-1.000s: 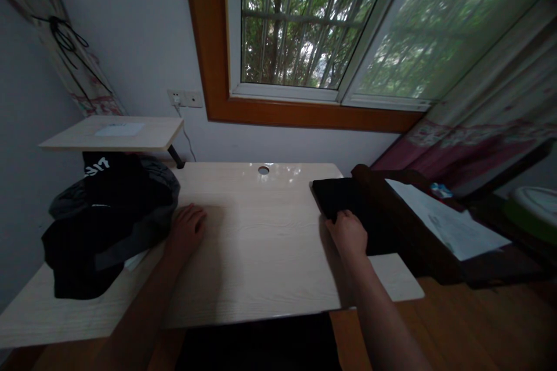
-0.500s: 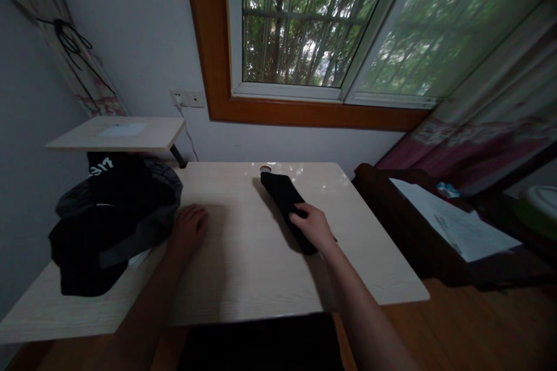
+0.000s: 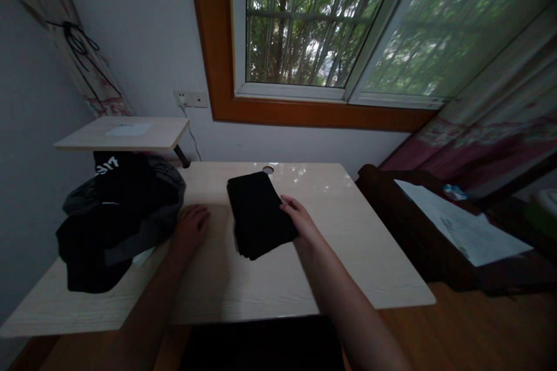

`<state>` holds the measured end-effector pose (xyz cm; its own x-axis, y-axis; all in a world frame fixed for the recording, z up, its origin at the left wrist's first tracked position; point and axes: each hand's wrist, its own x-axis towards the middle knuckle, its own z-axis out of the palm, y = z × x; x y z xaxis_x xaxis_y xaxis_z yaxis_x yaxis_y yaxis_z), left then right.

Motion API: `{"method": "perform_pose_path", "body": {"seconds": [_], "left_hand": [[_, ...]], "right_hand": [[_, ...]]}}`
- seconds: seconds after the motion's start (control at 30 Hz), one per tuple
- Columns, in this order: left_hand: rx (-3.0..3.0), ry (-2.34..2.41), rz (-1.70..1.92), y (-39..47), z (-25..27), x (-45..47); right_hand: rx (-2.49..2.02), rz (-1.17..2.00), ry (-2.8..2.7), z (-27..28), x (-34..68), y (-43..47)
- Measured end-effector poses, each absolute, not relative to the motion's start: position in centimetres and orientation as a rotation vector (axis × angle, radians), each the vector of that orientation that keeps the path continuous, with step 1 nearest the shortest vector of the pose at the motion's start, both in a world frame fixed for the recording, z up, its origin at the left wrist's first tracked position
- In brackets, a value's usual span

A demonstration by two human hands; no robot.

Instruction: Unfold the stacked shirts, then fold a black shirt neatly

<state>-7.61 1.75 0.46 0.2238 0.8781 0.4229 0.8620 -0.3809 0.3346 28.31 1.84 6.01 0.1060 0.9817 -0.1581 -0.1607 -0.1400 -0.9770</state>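
Observation:
A black folded garment, roughly rectangular with layered edges on its left side, is over the middle of the pale wooden desk. My right hand grips its right edge, with part of the fingers hidden at the cloth. My left hand lies on the desk to the left, fingers slightly bent and holding nothing. Close beside it is a heap of black and grey clothes, with white lettering on one piece.
A small raised shelf with a paper on it stands over the back of the heap. Behind the desk are a socket and a barred window. A dark wooden piece of furniture with a white sheet stands right.
The folded garment has turned from a narrow, edge-on bundle to showing its broad face, and has shifted left. My right hand has moved slightly left with it; my left hand stays put.

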Motion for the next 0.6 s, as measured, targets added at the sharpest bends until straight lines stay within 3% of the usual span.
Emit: {"method": "perform_pose_path", "body": {"seconds": [0.2, 0.6], "left_hand": [[2.440, 1.734, 0.845, 1.8, 0.5, -7.5], [2.470, 1.737, 0.816, 1.6, 0.8, -7.3]], "right_hand": [[-1.339, 1.098, -1.147, 3.0, 30.8, 1.6], [-1.370, 0.662, -1.626, 2.5, 29.1, 0.0]]}}
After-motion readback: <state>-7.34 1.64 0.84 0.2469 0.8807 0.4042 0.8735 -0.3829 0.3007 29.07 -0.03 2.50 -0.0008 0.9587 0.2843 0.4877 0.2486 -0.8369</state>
